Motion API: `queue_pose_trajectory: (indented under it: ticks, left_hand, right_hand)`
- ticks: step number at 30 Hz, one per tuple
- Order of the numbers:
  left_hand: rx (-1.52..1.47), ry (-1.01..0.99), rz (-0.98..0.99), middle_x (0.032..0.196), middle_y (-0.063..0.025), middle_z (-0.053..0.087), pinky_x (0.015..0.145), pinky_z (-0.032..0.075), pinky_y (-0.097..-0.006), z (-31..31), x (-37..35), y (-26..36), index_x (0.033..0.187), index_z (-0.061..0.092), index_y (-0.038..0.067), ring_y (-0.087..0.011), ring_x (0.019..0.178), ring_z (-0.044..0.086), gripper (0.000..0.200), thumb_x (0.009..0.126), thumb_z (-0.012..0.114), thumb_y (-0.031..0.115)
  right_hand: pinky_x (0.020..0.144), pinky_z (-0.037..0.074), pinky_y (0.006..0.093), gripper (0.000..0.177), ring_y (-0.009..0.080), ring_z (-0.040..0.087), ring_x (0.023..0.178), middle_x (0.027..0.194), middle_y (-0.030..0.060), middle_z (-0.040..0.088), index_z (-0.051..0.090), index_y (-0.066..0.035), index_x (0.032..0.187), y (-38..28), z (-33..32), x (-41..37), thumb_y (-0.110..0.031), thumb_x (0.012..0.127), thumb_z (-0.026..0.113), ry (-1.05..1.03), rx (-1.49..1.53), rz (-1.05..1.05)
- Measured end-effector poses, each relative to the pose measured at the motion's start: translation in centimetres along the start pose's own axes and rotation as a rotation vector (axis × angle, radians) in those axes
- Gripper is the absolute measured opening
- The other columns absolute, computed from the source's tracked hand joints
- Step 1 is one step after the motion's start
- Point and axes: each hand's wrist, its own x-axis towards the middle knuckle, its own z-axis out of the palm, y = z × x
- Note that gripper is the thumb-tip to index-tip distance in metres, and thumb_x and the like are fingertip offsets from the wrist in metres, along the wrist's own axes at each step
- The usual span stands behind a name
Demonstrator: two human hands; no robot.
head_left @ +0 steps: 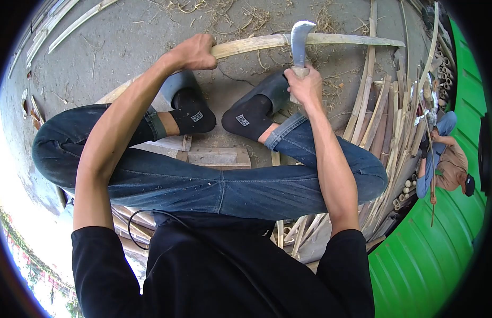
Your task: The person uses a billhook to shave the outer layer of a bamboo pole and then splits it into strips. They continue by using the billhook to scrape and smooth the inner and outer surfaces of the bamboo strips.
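Grey concrete floor [113, 34], strewn with curled shavings [256, 18]; ribbed green panel [426, 265] at far right, another person [451, 159] seated close to it. Loose strips [397, 116] lie heaped to my right.

Position: I sit with both knees bent outward, socked feet in front of me. My left hand [195, 53] is closed in a fist round a long, pale strip [246, 46], apparently bamboo, which runs rightward across my front, beyond my feet. My right hand [305, 85] is clamped on the handle of a hooked knife [299, 40], its blade upright and crossing the strip in view (whether edge and strip actually touch, I cannot tell from this angle).

Risks, as I judge them: the strip's far end looks unsupported, so pressure from the blade could make it flex or twist in my left fist. A knot or change in grain could snag the edge, then free it abruptly; my bare left fingers share the strip with that blade, and my feet sit just on the near side of it. Too steep a blade angle could gouge the strip. A slack grip on the handle could let the hook turn.
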Motion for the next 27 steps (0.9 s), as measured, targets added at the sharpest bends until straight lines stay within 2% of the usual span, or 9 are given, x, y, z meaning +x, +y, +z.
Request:
queue_pose_trajectory:
  ticks: [3,5,6,11,13,15,20,23,27]
  left_hand:
    - [-0.045,-0.039,-0.025,0.064,-0.0266,0.060,0.065,0.049,-0.0510,-0.4,-0.4,0.3,0.072,0.057,-0.009,-0.0378,0.062,0.061,0.029,0.059,0.061,0.017]
    - [0.029,-0.029,-0.034,0.072,-0.0287,0.064,0.072,0.053,-0.0513,-0.7,-0.3,0.9,0.077,0.062,-0.009,-0.0407,0.070,0.066,0.030,0.061,0.061,0.016]
    - [0.095,-0.020,-0.049,0.080,-0.0309,0.069,0.078,0.057,-0.0515,-0.6,-0.3,1.3,0.083,0.066,-0.010,-0.0436,0.078,0.071,0.032,0.064,0.061,0.015]
    - [0.258,0.114,-0.047,0.082,-0.0290,0.070,0.082,0.057,-0.0527,-0.1,-1.0,2.6,0.088,0.068,-0.006,-0.0463,0.086,0.071,0.030,0.065,0.063,0.012]
    - [0.253,0.144,-0.035,0.082,-0.0290,0.069,0.082,0.056,-0.0544,-0.3,-1.2,3.1,0.090,0.068,-0.005,-0.0485,0.089,0.069,0.030,0.065,0.062,0.010]
    - [0.289,0.067,-0.069,0.088,-0.0271,0.072,0.084,0.058,-0.0499,-0.5,-1.2,3.5,0.095,0.070,-0.004,-0.0454,0.091,0.072,0.033,0.067,0.065,0.013]
    - [0.329,0.152,-0.011,0.084,-0.0255,0.070,0.079,0.057,-0.0520,0.3,-1.2,2.7,0.094,0.067,-0.001,-0.0453,0.086,0.071,0.027,0.072,0.068,0.015]
    - [0.366,0.200,0.042,0.080,-0.0235,0.069,0.074,0.056,-0.0535,0.9,-1.3,2.9,0.092,0.062,0.001,-0.0450,0.082,0.070,0.025,0.075,0.071,0.017]
    - [0.455,0.231,0.040,0.080,-0.0208,0.069,0.068,0.058,-0.0513,1.6,-1.4,2.8,0.096,0.057,0.004,-0.0421,0.079,0.071,0.028,0.081,0.073,0.021]
  right_hand:
    - [0.064,0.058,0.0368,0.052,0.0240,0.074,0.064,0.079,0.0179,0.074,0.070,0.008,0.111,0.0,0.1,0.2,-0.031,0.077,0.079,-0.052,0.005,-0.002]
    - [0.058,0.057,0.0347,0.053,0.0209,0.071,0.057,0.079,0.0168,0.074,0.069,0.010,0.113,1.4,0.0,1.9,-0.029,0.078,0.079,0.104,-0.177,-0.188]
    - [0.058,0.058,0.0347,0.055,0.0216,0.072,0.058,0.079,0.0172,0.074,0.068,0.011,0.115,-0.5,-0.9,1.2,-0.029,0.078,0.078,-0.004,0.024,0.008]
    - [0.057,0.058,0.0334,0.052,0.0202,0.071,0.057,0.078,0.0162,0.074,0.068,0.010,0.114,-1.0,-0.7,-0.5,-0.028,0.079,0.078,-0.140,-0.001,0.007]
    - [0.056,0.058,0.0325,0.052,0.0200,0.071,0.058,0.079,0.0156,0.075,0.069,0.010,0.114,-1.2,-0.8,0.3,-0.027,0.079,0.078,-0.046,-0.103,-0.052]
    - [0.056,0.057,0.0319,0.050,0.0200,0.071,0.058,0.080,0.0152,0.075,0.069,0.009,0.114,-0.1,-1.2,1.6,-0.027,0.080,0.078,0.001,0.077,0.047]
    - [0.056,0.057,0.0328,0.055,0.0203,0.072,0.059,0.079,0.0164,0.074,0.065,0.012,0.118,-1.1,-0.5,-0.5,-0.027,0.080,0.078,-0.222,0.034,0.019]
    - [0.056,0.057,0.0327,0.058,0.0204,0.071,0.059,0.079,0.0167,0.073,0.064,0.013,0.120,-0.2,-0.9,1.6,-0.027,0.080,0.078,0.016,-0.076,0.016]
    - [0.057,0.057,0.0354,0.060,0.0206,0.072,0.059,0.078,0.0176,0.074,0.065,0.013,0.119,-0.1,-0.8,0.6,-0.029,0.079,0.078,-0.160,0.148,0.079]
